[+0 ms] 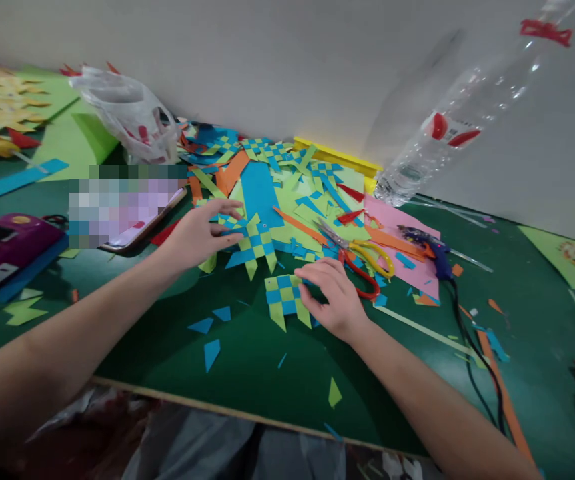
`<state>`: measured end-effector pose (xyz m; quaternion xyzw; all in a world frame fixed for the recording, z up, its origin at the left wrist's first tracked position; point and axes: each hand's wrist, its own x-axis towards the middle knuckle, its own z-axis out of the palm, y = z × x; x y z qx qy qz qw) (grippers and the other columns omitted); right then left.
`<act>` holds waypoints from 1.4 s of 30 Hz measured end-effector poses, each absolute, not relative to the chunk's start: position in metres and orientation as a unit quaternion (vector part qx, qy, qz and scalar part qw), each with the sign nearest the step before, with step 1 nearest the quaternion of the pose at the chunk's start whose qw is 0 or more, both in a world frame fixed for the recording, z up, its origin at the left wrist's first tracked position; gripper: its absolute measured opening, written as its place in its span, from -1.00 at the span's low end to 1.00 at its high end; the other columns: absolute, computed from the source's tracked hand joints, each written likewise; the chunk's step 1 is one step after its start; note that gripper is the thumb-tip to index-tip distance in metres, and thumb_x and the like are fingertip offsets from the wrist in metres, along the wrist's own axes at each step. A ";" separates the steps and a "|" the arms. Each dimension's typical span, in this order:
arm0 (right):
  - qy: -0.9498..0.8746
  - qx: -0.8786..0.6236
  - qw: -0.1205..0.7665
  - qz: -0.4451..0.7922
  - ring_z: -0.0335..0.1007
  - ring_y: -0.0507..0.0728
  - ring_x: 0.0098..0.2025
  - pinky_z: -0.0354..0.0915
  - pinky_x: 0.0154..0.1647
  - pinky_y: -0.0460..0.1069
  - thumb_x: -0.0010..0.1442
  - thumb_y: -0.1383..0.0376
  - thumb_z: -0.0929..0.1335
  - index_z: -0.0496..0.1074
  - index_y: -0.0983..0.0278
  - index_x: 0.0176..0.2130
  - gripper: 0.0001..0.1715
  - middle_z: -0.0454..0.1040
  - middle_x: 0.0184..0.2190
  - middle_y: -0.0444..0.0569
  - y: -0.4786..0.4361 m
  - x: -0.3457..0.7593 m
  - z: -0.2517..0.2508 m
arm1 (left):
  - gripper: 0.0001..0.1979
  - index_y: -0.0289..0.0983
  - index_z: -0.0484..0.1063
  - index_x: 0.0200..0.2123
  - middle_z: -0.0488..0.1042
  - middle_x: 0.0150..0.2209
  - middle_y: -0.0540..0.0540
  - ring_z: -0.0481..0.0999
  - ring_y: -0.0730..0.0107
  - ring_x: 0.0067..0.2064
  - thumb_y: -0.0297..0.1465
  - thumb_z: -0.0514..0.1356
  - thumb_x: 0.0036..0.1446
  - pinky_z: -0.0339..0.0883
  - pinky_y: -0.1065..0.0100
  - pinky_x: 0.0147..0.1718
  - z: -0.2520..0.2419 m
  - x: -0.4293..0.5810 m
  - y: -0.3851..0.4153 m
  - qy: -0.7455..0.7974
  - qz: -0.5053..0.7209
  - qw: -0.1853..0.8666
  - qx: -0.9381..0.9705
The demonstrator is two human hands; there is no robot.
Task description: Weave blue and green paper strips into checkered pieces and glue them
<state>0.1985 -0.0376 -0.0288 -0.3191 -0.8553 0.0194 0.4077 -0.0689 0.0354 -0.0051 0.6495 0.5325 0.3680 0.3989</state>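
My left hand (195, 233) reaches over a blue-and-green woven paper piece (255, 243) with pointed tails, its thumb and fingers apart. The fingertips are at that piece's left side; whether they press on it I cannot tell. My right hand (335, 293) has its thumb and forefinger at the right edge of a smaller checkered woven paper piece (283, 295), which has pointed strips at its lower edge. Part of that edge is hidden by the fingers. Just beyond my right hand lie scissors (367, 257) with yellow and red handles, blades pointing away to the left.
Behind lies a heap of woven pieces and paper strips (260, 190). A clear plastic bottle (447, 127), a blue glue gun (440, 257) with a black cord and pink paper (422, 277) are right. Left are a phone (142, 217), a plastic bag (127, 110) and a purple device (15, 250).
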 end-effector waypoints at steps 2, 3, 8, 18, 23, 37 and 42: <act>-0.859 -0.302 0.413 0.009 0.49 0.08 -0.14 0.33 0.03 0.11 0.20 0.48 0.30 0.34 0.20 0.01 -0.61 0.56 -0.18 -0.02 -0.039 0.198 -0.030 | -0.52 -0.20 0.41 0.01 0.42 -0.10 -0.09 0.50 0.48 -0.37 -0.30 0.34 -0.01 0.35 0.40 -0.37 -0.007 -0.068 0.034 0.534 0.349 0.374 0.674; -0.860 -0.296 0.416 0.007 0.49 0.07 -0.15 0.33 0.04 0.10 0.18 0.49 0.31 0.34 0.21 0.01 -0.60 0.56 -0.19 -0.03 -0.039 0.198 -0.030 | -0.56 -0.20 0.43 -0.03 0.42 -0.15 -0.08 0.51 0.46 -0.38 -0.29 0.34 -0.01 0.34 0.41 -0.39 -0.008 -0.067 0.034 0.536 0.348 0.366 0.676; -0.855 -0.304 0.418 0.032 0.48 0.07 -0.17 0.31 0.07 0.11 0.17 0.47 0.31 0.36 0.21 0.00 -0.60 0.55 -0.22 -0.05 -0.039 0.199 -0.031 | -0.70 -0.24 0.51 -0.20 0.47 -0.31 -0.05 0.51 0.46 -0.43 -0.24 0.33 -0.02 0.30 0.47 -0.46 -0.005 -0.066 0.034 0.543 0.362 0.351 0.672; -0.846 -0.330 0.413 0.072 0.42 0.03 -0.42 0.30 -0.11 0.07 0.22 0.38 0.28 0.41 0.20 -0.16 -0.82 0.55 -0.42 -0.13 -0.037 0.202 -0.028 | -0.74 -0.16 0.57 -0.26 0.53 -0.56 0.00 0.43 0.43 -0.56 -0.16 0.19 0.12 0.31 0.42 -0.47 -0.001 -0.066 0.026 0.466 0.230 0.282 0.806; -0.851 -0.330 0.395 0.104 0.36 -0.01 -0.52 0.31 -0.15 0.02 0.23 0.32 0.27 0.38 0.21 -0.06 -0.75 0.49 -0.55 -0.23 -0.034 0.207 -0.030 | -0.66 -0.07 0.51 -0.01 0.54 0.02 -0.08 0.47 0.17 0.08 -0.20 0.23 0.12 0.20 0.18 0.14 -0.010 -0.066 0.032 0.348 0.189 0.188 0.899; -0.933 -0.248 0.240 -0.102 0.25 0.07 -0.49 0.18 -0.27 0.07 0.21 0.01 0.29 0.49 0.28 -0.31 -0.59 0.43 -0.60 -0.10 -0.044 0.201 -0.021 | -0.66 -0.02 0.52 -0.02 0.52 0.06 -0.06 0.34 0.13 0.22 -0.25 0.28 0.09 -0.14 0.03 0.33 -0.015 -0.060 0.030 0.273 0.164 0.222 0.922; -0.947 -0.206 0.239 -0.065 0.21 0.05 -0.51 0.18 -0.24 0.06 0.23 0.04 0.30 0.49 0.31 -0.36 -0.59 0.39 -0.64 -0.13 -0.041 0.202 -0.024 | -0.75 -0.10 0.53 -0.14 0.54 -0.03 -0.10 0.36 0.10 0.19 -0.21 0.28 0.08 -0.05 0.02 0.29 -0.011 -0.063 0.031 0.265 0.139 0.171 0.939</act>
